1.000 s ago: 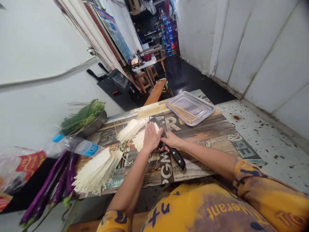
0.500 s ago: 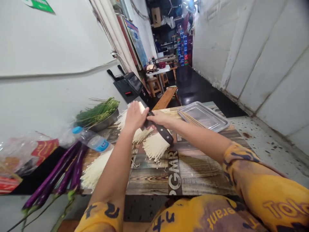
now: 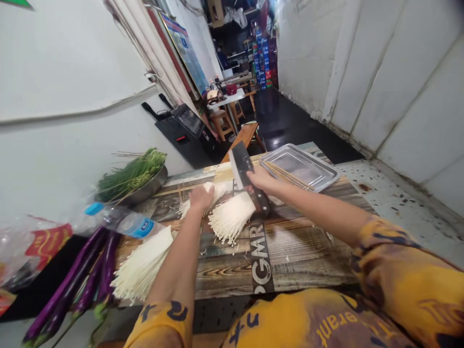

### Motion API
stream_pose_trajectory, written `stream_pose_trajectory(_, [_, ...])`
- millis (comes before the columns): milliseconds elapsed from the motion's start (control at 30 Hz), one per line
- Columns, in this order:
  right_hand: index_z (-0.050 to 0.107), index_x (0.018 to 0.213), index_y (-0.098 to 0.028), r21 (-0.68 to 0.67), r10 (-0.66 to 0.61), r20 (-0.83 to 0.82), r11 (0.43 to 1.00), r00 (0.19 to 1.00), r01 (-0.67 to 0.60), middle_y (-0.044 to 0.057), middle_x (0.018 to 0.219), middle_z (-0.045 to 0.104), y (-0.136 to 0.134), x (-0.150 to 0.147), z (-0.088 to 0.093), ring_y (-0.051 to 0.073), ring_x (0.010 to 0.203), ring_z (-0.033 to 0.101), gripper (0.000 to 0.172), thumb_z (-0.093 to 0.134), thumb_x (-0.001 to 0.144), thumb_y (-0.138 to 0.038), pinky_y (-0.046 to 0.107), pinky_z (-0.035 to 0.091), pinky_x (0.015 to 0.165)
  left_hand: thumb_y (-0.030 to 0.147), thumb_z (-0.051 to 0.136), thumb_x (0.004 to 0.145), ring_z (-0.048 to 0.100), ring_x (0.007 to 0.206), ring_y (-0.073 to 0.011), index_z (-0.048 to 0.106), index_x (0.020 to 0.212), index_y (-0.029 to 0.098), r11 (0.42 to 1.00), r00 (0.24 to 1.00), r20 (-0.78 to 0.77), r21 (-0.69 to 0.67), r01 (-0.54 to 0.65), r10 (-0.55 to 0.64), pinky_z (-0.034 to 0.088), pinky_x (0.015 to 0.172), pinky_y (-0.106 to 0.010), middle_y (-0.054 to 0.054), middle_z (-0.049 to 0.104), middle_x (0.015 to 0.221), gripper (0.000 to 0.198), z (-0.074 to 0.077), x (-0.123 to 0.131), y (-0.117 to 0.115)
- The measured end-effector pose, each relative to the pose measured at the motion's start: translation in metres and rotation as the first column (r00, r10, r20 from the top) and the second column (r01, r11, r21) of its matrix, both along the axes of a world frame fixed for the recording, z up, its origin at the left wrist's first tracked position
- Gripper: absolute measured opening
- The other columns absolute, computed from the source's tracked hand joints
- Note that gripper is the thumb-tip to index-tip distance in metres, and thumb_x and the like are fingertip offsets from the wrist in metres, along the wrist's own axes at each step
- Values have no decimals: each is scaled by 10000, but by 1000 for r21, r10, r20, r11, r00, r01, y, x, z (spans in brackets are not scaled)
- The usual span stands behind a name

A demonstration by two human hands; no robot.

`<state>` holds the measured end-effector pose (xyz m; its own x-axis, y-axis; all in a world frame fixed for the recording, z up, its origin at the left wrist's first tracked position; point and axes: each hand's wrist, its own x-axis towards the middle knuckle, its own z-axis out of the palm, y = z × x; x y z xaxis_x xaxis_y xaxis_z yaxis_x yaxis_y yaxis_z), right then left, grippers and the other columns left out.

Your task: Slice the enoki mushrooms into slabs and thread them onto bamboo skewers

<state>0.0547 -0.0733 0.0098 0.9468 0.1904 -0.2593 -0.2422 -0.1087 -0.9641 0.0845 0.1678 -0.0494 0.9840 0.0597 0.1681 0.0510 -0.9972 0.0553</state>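
Observation:
My right hand (image 3: 261, 181) grips the dark handle of a cleaver (image 3: 242, 166), its blade raised and pointing away from me above the printed wooden board (image 3: 290, 241). My left hand (image 3: 201, 197) is closed over the base of a bunch of white enoki mushrooms (image 3: 213, 192) at the far side of the board. A second bunch of enoki (image 3: 232, 217) lies fanned out just right of that hand, under the cleaver handle. A larger enoki bunch (image 3: 143, 266) lies at the board's left edge.
A metal tray (image 3: 302, 166) with bamboo skewers sits at the far right of the board. On the left are purple eggplants (image 3: 76, 285), a water bottle (image 3: 123, 222) and a metal bowl of green chives (image 3: 134, 176). Speckled floor lies to the right.
The cleaver came off the mushrooms and its blade now stands raised. My left hand left the blade and dropped onto the far enoki bunch. The cut bunch stays fanned on the board.

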Motion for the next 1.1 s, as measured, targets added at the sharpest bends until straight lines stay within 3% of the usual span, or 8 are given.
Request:
stream_pose_trajectory(100, [483, 894, -166, 34, -19, 38, 999, 999, 18, -14, 460, 570, -61, -34, -10, 85, 321, 462, 137, 352, 931, -157, 151, 369, 305, 611, 214, 880, 152, 1414, -366, 304, 1386, 36, 999, 995, 97, 37, -30, 27, 78, 1094, -616, -268, 245, 1493, 771, 8, -18, -33])
stream_pose_trajectory(267, [420, 855, -184, 43, -98, -91, 994, 991, 103, -14, 458, 591, -104, -98, -42, 85, 313, 462, 101, 359, 931, -156, 153, 365, 295, 755, 480, 702, 211, 1401, -353, 208, 1438, 91, 925, 921, -122, 41, 377, -370, 165, 1122, -546, -212, 265, 1505, 1027, -1, -65, -92])
stream_pose_trajectory(367, [405, 805, -186, 112, -77, -141, 989, 987, 93, -12, 480, 600, -100, -120, -57, 74, 309, 444, 139, 360, 933, -156, 162, 368, 292, 634, 622, 671, 344, 1335, -364, 295, 1387, 105, 911, 909, -92, 34, 410, -406, 274, 1090, -504, -214, 402, 1418, 949, -10, -76, -101])
stream_pose_trajectory(500, [392, 811, -194, 182, -65, -177, 978, 982, 97, -32, 480, 593, -85, -134, -68, 75, 306, 445, 135, 353, 935, -156, 165, 367, 292, 423, 673, 667, 506, 1197, -301, 392, 1314, 128, 844, 836, -128, -32, 535, -534, 387, 1036, -407, -159, 544, 1262, 765, -9, -69, -88])
stream_pose_trajectory(667, [376, 830, -202, 207, -35, -237, 975, 971, 86, -60, 449, 565, -64, -145, -76, 70, 289, 434, 126, 337, 940, -156, 152, 343, 296, 506, 642, 688, 246, 1388, -357, 201, 1443, 99, 802, 786, -237, 47, 596, -570, 162, 1133, -544, -217, 298, 1485, 964, -5, -73, -74])
stream_pose_trajectory(767, [373, 834, -205, 218, -59, -253, 969, 966, 116, -60, 447, 562, -55, -148, -81, 73, 299, 443, 126, 336, 943, -154, 150, 342, 297, 524, 465, 838, 79, 1432, -313, 34, 1484, 99, 811, 799, -208, 43, 584, -565, 80, 1141, -555, -201, 99, 1550, 885, -6, -84, -73])
stream_pose_trajectory(900, [383, 842, -207, 215, -74, -233, 969, 970, 126, -51, 467, 579, -51, -146, -88, 82, 312, 464, 104, 370, 939, -172, 156, 355, 298, 438, 208, 959, 77, 1435, -234, 54, 1492, 122, 843, 833, -154, -6, 537, -532, 108, 1159, -493, -152, 121, 1555, 638, -15, -99, -80])
stream_pose_trajectory(1100, [401, 847, -201, 217, -56, -212, 971, 976, 103, -44, 481, 590, -51, -143, -93, 80, 318, 479, 87, 419, 931, -211, 155, 365, 307, 461, 214, 958, 102, 1435, -237, 163, 1476, 95, 867, 864, -78, -12, 498, -497, 142, 1164, -472, -169, 183, 1541, 636, -26, -103, -90])
